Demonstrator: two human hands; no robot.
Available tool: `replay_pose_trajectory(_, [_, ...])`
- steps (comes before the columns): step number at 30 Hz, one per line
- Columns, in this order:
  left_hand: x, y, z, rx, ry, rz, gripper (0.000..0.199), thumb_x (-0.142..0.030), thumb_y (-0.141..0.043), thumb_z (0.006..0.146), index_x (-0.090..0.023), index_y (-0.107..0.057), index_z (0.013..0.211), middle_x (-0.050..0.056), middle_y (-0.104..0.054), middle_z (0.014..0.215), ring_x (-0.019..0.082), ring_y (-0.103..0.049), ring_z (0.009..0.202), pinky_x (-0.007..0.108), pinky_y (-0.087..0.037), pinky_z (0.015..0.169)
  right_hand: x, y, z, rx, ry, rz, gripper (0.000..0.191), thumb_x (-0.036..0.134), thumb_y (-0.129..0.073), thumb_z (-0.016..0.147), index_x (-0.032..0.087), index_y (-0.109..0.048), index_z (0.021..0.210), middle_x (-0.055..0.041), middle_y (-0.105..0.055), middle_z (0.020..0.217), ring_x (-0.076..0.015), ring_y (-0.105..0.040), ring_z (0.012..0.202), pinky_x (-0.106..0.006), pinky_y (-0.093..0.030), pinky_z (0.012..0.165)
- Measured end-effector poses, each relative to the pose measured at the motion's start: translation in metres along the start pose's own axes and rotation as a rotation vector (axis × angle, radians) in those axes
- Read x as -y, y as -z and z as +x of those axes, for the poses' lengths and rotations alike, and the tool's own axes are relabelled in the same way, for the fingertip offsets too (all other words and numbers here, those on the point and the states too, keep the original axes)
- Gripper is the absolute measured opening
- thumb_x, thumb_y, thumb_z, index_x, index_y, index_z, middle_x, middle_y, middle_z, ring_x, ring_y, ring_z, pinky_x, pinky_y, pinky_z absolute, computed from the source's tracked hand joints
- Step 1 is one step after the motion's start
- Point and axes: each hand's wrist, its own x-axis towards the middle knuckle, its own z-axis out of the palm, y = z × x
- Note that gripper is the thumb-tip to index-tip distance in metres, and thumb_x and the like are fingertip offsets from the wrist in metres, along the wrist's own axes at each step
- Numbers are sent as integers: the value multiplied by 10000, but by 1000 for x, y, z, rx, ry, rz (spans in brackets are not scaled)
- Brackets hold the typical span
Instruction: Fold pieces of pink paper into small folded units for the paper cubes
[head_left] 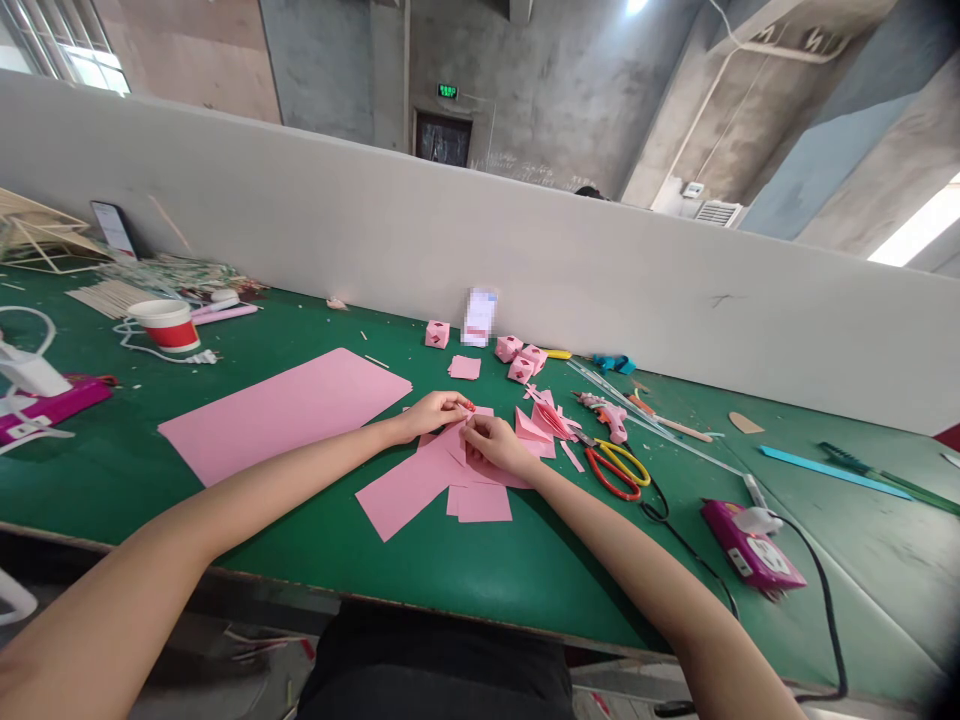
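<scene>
My left hand is closed in a pinch at the far edge of a pink paper piece. Small red spots show at its fingertips. Beside it, my right hand has its fingers curled together on the same paper. Underneath, a longer pink paper strip reaches toward the lower left, and small pink paper squares lie partly covered. Right of my hands are folded pink paper pieces and scissors with red and yellow handles.
Large pink sheets lie left on the green table. Pink paper cubes and a phone stand at the back. A glue gun, purple power strip and black cord are right; a paper cup is left.
</scene>
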Motion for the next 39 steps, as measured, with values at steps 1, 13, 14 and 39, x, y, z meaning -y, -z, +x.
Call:
replay_pose_trajectory(1, [0, 0, 0, 0, 0, 1, 354, -443, -710, 846, -162, -720, 1062, 62, -757, 957, 193, -660, 869, 293, -449, 765, 1, 0, 0, -1, -2, -1, 300, 347, -536, 951, 206, -577, 690, -8, -659, 667, -129, -582, 584, -240, -438, 576])
replay_pose_trajectory(13, [-5, -2, -2, 3, 18, -36, 366, -432, -747, 811, -149, -720, 1043, 47, -729, 857, 163, -609, 744, 273, -409, 667, 1, 3, 2, 18, -30, 63, 233, 292, -553, 889, 200, -560, 675, 18, -606, 600, -115, -580, 529, -222, -433, 532])
replay_pose_trajectory(14, [-6, -1, -2, 4, 19, -46, 377, -437, -753, 805, -149, -718, 1046, 47, -728, 855, 160, -605, 736, 272, -409, 663, 0, 4, 3, 18, -34, 70, 228, 288, -560, 880, 200, -556, 670, 21, -599, 591, -114, -577, 522, -219, -429, 523])
replay_pose_trajectory(39, [-7, 3, -3, -22, 37, -187, 481, -423, -808, 772, -166, -664, 1152, 8, -676, 794, 148, -605, 732, 280, -454, 690, 0, 3, 3, -6, -10, 134, 238, 313, -567, 877, 193, -574, 671, 22, -578, 590, -103, -533, 495, -217, -417, 490])
